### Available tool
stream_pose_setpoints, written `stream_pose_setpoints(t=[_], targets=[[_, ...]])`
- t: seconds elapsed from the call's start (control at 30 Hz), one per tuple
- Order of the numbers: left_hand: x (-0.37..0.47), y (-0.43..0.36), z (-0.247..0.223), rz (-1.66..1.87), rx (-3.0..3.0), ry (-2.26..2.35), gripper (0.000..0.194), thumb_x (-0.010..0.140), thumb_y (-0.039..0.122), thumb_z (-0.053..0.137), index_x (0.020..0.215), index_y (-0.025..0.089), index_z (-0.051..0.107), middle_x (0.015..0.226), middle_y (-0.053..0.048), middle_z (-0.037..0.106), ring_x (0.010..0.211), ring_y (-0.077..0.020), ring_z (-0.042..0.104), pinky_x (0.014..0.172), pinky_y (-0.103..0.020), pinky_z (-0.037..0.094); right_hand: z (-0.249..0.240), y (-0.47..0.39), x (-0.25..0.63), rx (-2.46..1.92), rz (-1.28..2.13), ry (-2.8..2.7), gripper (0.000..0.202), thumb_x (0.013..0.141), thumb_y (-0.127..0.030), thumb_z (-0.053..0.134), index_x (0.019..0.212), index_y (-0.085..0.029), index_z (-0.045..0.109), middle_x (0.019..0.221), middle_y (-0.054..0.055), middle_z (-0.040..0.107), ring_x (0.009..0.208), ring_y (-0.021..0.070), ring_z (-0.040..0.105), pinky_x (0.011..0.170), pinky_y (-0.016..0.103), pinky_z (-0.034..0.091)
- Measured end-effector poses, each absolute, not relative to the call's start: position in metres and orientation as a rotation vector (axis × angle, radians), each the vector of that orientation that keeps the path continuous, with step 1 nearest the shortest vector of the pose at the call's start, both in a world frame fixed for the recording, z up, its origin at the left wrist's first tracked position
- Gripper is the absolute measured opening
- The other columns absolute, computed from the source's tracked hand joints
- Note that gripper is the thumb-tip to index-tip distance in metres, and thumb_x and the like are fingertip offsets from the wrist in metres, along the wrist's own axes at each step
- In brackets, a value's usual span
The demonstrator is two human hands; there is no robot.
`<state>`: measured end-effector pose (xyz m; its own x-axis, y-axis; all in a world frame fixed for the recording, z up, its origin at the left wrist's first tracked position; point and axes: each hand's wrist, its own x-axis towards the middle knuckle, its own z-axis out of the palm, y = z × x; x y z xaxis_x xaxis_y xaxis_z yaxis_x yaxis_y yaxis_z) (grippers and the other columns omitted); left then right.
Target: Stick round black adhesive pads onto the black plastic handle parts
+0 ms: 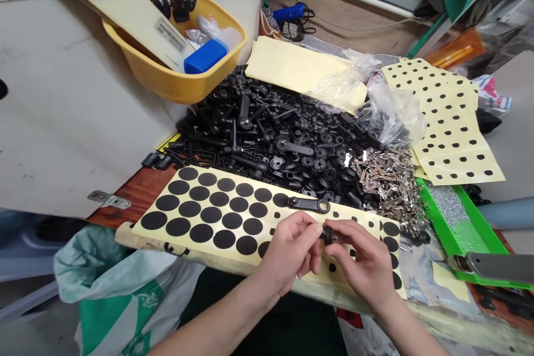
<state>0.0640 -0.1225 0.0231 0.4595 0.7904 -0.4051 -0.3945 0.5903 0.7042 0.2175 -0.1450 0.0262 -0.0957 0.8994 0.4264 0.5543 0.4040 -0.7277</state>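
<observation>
Above the yellow sticker sheet (196,239), my two hands meet at a small black part (328,235). My left hand (292,247) is closed on it, thumb and forefinger pinched at its left side. The fingers of my right hand (361,256) close round its right side and hide some of it. A black arm piece with a ring end (308,204) lies on the sheet just beyond my hands. Large black round stickers cover the left of the sheet; smaller black dots show around my hands.
Behind the sheet are a heap of black plastic parts (287,139) and a pile of small metal pieces (387,183). A green tray (486,233) stands right, a yellow basin (175,86) upper left. A metal bar (500,266) juts in at right.
</observation>
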Motion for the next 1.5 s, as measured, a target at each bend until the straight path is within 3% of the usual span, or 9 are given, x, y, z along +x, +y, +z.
stream_pose_setpoints(t=[0.23, 0.33, 0.53, 0.73, 0.9, 1.13, 1.27, 1.4, 1.5], targets=[[0.065, -0.123, 0.021, 0.798, 0.608, 0.822, 0.026, 0.077, 0.042, 0.060, 0.076, 0.020, 0.047, 0.046, 0.008, 0.049, 0.031, -0.0058, 0.042, 0.029, -0.014, 0.017, 0.028, -0.149, 0.210, -1.443, 0.974, -1.388, 0.018, 0.079, -0.029, 0.071, 0.094, -0.020, 0.072, 0.071, 0.003, 0.074, 0.056, 0.0177, 0.070, 0.053, 0.026, 0.061], [0.059, -0.120, 0.022, 0.686, 0.680, 0.775, 0.025, 0.081, 0.041, 0.056, 0.072, 0.020, 0.046, 0.049, 0.006, 0.051, 0.032, -0.0058, 0.043, 0.030, -0.016, 0.018, 0.032, -0.148, 0.216, -1.418, 0.843, -1.537, 0.018, 0.078, -0.030, 0.073, 0.094, -0.020, 0.072, 0.075, 0.004, 0.073, 0.060, 0.0178, 0.069, 0.055, 0.026, 0.060], [0.052, -0.119, 0.023, 0.621, 1.016, 0.785, 0.033, 0.093, 0.040, 0.039, 0.068, 0.019, 0.047, 0.055, 0.004, 0.051, 0.043, -0.0064, 0.046, 0.044, -0.018, 0.034, 0.038, -0.145, 0.222, -1.277, 0.609, -1.773, 0.020, 0.087, -0.031, 0.066, 0.104, -0.023, 0.071, 0.086, 0.007, 0.072, 0.071, 0.0190, 0.069, 0.059, 0.027, 0.059], [0.064, -0.127, 0.007, 0.684, 0.901, 0.817, 0.032, 0.093, 0.044, 0.036, 0.071, 0.021, 0.041, 0.046, 0.009, 0.039, 0.035, -0.0059, 0.037, 0.038, -0.018, 0.027, 0.031, -0.144, 0.222, -1.166, 0.411, -1.992, 0.024, 0.091, -0.028, 0.062, 0.113, -0.021, 0.067, 0.091, 0.009, 0.072, 0.081, 0.0221, 0.070, 0.070, 0.033, 0.060], [0.072, -0.128, 0.000, 0.734, 0.818, 0.861, 0.032, 0.091, 0.046, 0.038, 0.070, 0.021, 0.038, 0.051, 0.011, 0.034, 0.031, -0.0034, 0.030, 0.031, -0.016, 0.023, 0.017, -0.143, 0.223, -1.183, 0.317, -2.008, 0.025, 0.093, -0.029, 0.059, 0.117, -0.021, 0.063, 0.092, 0.010, 0.070, 0.078, 0.0219, 0.070, 0.063, 0.032, 0.061], [0.069, -0.122, 0.002, 0.696, 0.785, 0.845, 0.033, 0.091, 0.046, 0.037, 0.072, 0.020, 0.042, 0.046, 0.010, 0.038, 0.028, -0.0034, 0.030, 0.031, -0.016, 0.022, 0.018, -0.138, 0.222, -1.179, 0.410, -1.987, 0.024, 0.091, -0.035, 0.061, 0.110, -0.020, 0.064, 0.083, 0.007, 0.068, 0.069, 0.0184, 0.067, 0.059, 0.028, 0.059], [0.069, -0.122, 0.004, 0.703, 0.804, 0.868, 0.031, 0.091, 0.044, 0.036, 0.073, 0.020, 0.044, 0.041, 0.011, 0.036, 0.027, -0.0052, 0.031, 0.031, -0.017, 0.022, 0.030, -0.133, 0.231, -1.281, 0.647, -1.977, 0.026, 0.088, -0.037, 0.065, 0.109, -0.022, 0.065, 0.089, 0.006, 0.072, 0.068, 0.0161, 0.070, 0.062, 0.024, 0.060], [0.069, -0.122, 0.005, 0.709, 0.839, 0.876, 0.030, 0.091, 0.043, 0.036, 0.074, 0.020, 0.044, 0.041, 0.012, 0.035, 0.028, -0.0057, 0.032, 0.033, -0.018, 0.024, 0.040, -0.128, 0.239, -1.309, 0.729, -2.100, 0.032, 0.087, -0.036, 0.067, 0.116, -0.024, 0.065, 0.105, 0.007, 0.073, 0.084, 0.0187, 0.071, 0.075, 0.026, 0.060], [0.069, -0.122, 0.004, 0.703, 0.870, 0.885, 0.029, 0.091, 0.043, 0.036, 0.073, 0.021, 0.043, 0.042, 0.011, 0.035, 0.028, -0.0065, 0.032, 0.033, -0.019, 0.025, 0.039, -0.127, 0.239, -1.267, 0.628, -2.136, 0.028, 0.085, -0.032, 0.070, 0.111, -0.023, 0.067, 0.102, 0.006, 0.074, 0.092, 0.0206, 0.069, 0.081, 0.029, 0.057]])
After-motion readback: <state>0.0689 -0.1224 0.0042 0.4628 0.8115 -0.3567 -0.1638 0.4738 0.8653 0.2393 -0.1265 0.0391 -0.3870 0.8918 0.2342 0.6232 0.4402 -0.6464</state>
